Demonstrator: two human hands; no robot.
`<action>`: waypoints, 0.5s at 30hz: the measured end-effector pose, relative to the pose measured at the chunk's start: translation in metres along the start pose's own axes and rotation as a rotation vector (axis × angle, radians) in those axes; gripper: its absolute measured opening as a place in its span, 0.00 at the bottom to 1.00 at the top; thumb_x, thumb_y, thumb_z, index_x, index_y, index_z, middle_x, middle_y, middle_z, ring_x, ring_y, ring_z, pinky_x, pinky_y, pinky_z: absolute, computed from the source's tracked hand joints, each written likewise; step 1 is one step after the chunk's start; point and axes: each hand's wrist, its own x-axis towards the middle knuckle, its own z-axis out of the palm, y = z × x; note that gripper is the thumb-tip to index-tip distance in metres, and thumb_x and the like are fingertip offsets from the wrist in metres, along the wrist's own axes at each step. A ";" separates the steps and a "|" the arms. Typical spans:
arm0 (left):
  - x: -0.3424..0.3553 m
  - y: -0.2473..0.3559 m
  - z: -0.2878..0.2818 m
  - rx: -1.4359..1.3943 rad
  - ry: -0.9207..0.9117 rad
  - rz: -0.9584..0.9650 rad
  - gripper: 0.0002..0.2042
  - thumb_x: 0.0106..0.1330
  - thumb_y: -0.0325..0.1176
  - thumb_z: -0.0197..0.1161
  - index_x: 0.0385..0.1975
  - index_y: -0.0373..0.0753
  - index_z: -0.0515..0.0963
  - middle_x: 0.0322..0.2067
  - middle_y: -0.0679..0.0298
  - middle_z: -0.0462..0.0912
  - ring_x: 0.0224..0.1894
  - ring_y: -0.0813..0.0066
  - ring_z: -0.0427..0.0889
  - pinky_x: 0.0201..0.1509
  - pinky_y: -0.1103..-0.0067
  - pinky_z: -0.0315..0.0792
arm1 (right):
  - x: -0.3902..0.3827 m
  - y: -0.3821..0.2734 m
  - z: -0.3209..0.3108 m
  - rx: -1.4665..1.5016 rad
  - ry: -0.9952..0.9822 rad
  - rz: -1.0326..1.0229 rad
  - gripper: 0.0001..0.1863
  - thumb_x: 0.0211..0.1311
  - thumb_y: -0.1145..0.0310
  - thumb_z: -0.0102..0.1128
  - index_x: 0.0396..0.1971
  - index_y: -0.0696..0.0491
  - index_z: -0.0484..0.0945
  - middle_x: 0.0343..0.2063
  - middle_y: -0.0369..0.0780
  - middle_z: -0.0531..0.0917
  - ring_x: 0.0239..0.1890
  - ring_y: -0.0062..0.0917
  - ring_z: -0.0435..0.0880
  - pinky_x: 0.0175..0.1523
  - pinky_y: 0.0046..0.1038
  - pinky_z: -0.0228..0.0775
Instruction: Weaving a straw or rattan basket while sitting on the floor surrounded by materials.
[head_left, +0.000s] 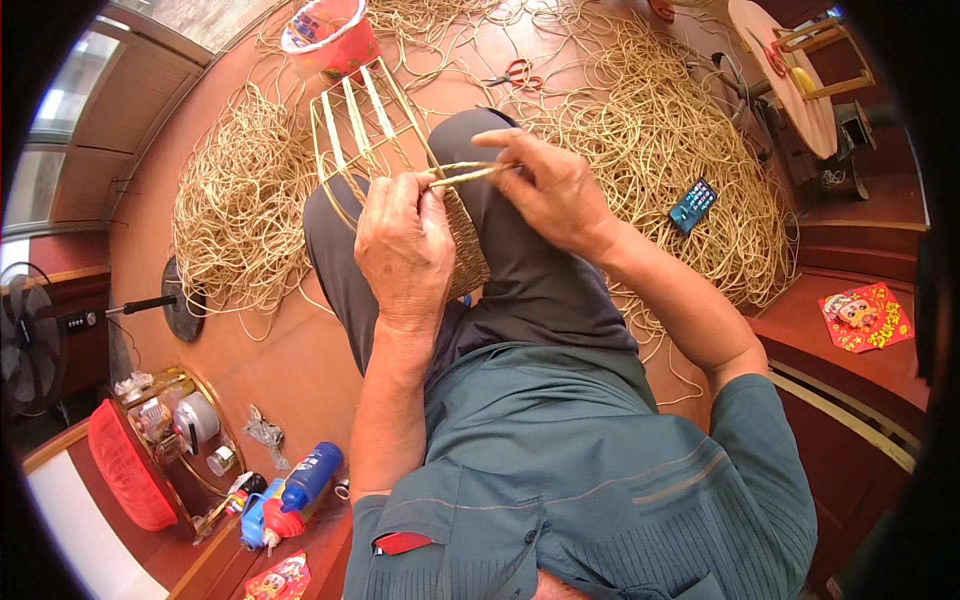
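Observation:
A partly woven basket (466, 245) rests across my lap, its lower part closely wound with brown cord. Its bare wire frame (318, 122) extends away from me, with pale strips running along it. At the edge of the weaving, my left hand (405, 240) pinches a doubled strand of straw-coloured cord (462, 176). To the right, my right hand (560, 190) grips the other end of that strand between thumb and fingers, holding it stretched between both hands. The left palm and fingers hide part of the frame.
Loose cord lies in a heap (240, 190) on the left and a bigger pile (660, 130) on the right. Red-handled scissors (520, 74), a phone (693, 206) and a pink bucket (335, 38) are nearby. A fan (35, 335) and blue flask (312, 476) stand left.

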 end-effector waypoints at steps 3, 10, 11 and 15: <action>0.000 0.000 0.001 -0.014 -0.002 -0.035 0.03 0.70 0.28 0.71 0.39 0.39 0.84 0.36 0.58 0.82 0.40 0.53 0.86 0.45 0.61 0.78 | 0.005 0.039 -0.023 0.017 0.097 0.133 0.15 0.73 0.71 0.67 0.57 0.50 0.86 0.28 0.41 0.88 0.32 0.27 0.90 0.38 0.34 0.81; 0.001 -0.002 0.004 0.008 0.009 -0.048 0.04 0.69 0.28 0.72 0.39 0.40 0.85 0.35 0.60 0.83 0.39 0.55 0.86 0.45 0.62 0.79 | 0.016 0.081 -0.084 -0.382 0.277 0.382 0.19 0.72 0.67 0.72 0.61 0.48 0.86 0.44 0.38 0.94 0.27 0.19 0.83 0.35 0.30 0.79; 0.001 -0.003 0.004 0.012 0.019 -0.046 0.04 0.69 0.28 0.72 0.39 0.40 0.85 0.35 0.60 0.83 0.39 0.55 0.86 0.45 0.62 0.79 | 0.013 0.073 -0.082 -0.494 0.316 0.263 0.22 0.71 0.66 0.74 0.63 0.47 0.84 0.48 0.38 0.93 0.26 0.18 0.81 0.34 0.30 0.78; 0.000 -0.002 0.007 0.010 0.015 -0.038 0.04 0.68 0.28 0.72 0.38 0.40 0.84 0.35 0.60 0.84 0.38 0.56 0.87 0.45 0.63 0.79 | -0.008 0.015 -0.053 -0.172 0.076 0.122 0.28 0.70 0.67 0.74 0.69 0.44 0.79 0.51 0.39 0.92 0.29 0.23 0.86 0.41 0.30 0.82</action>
